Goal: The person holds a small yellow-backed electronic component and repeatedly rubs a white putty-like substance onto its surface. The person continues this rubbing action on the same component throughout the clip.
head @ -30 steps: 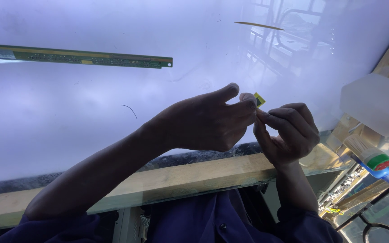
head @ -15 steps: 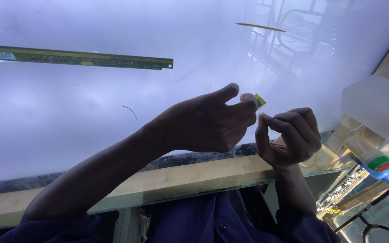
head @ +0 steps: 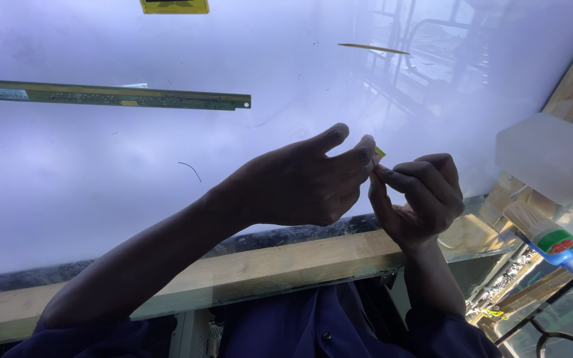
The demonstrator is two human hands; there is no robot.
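My left hand [head: 300, 182] and my right hand [head: 419, 199] meet fingertip to fingertip over a bright white backlit panel [head: 101, 199]. Between the thumbs and forefingers of both hands sits a tiny yellow-green piece [head: 379, 152], mostly hidden by the fingers. A long narrow green circuit strip [head: 107, 96] lies flat on the panel to the upper left, well away from both hands.
A wooden rail [head: 266, 265] runs along the panel's near edge. At the right stand a frosted plastic container [head: 552, 156] and a glue bottle with a red, green and blue nozzle [head: 552, 242]. A thin yellow sliver [head: 373, 48] and a short dark wire [head: 190, 170] lie on the panel.
My right hand drew slightly away from my left, then closed back in against its fingertips on the small piece. My left hand has barely moved.
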